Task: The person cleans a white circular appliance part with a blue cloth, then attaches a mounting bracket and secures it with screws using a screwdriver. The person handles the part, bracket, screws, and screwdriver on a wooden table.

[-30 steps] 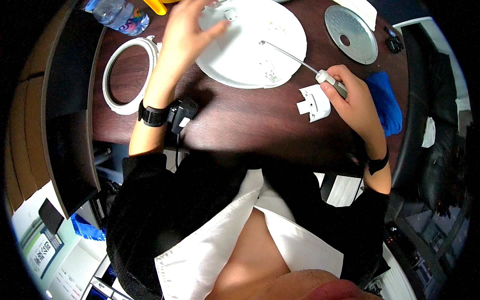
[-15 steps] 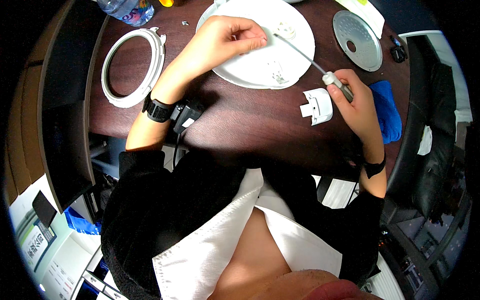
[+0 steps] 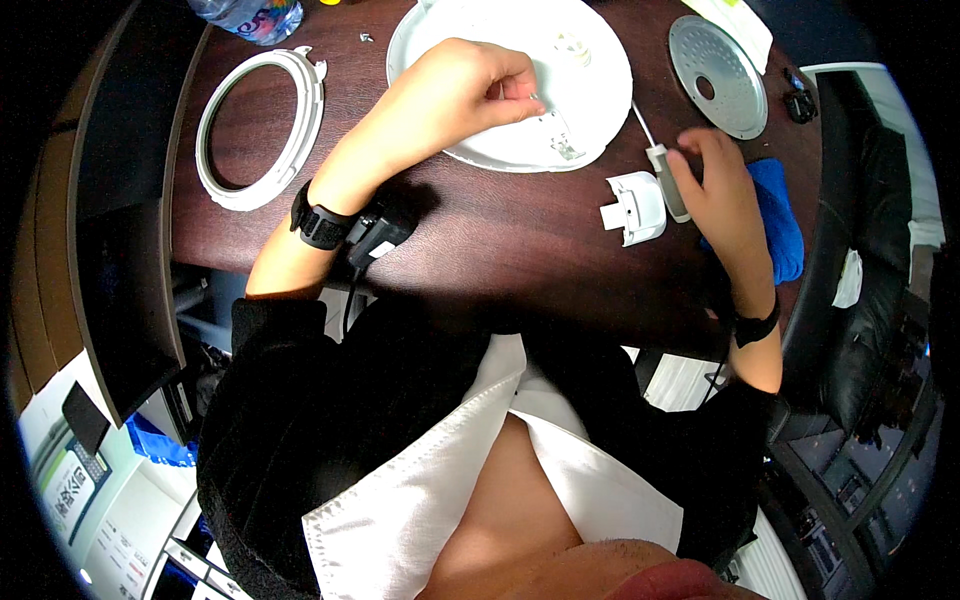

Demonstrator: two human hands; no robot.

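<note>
Currently | left hand (image 3: pixel 455 95): tiny part pinched over white disc (image 3: pixel 600 90) | right hand (image 3: pixel 715 185): screwdriver (image 3: pixel 665 180) loosely fingered, beside white bracket (image 3: pixel 635 207) | risk: part dropped if pinch slackens

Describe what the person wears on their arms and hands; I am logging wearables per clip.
Both hands are bare, no gloves. The left hand has a black wristwatch on its wrist, with a small black clip-on device and a thin cable beside it. The right hand has a slim black wristband. Black sleeves are pushed up on both forearms.
</note>
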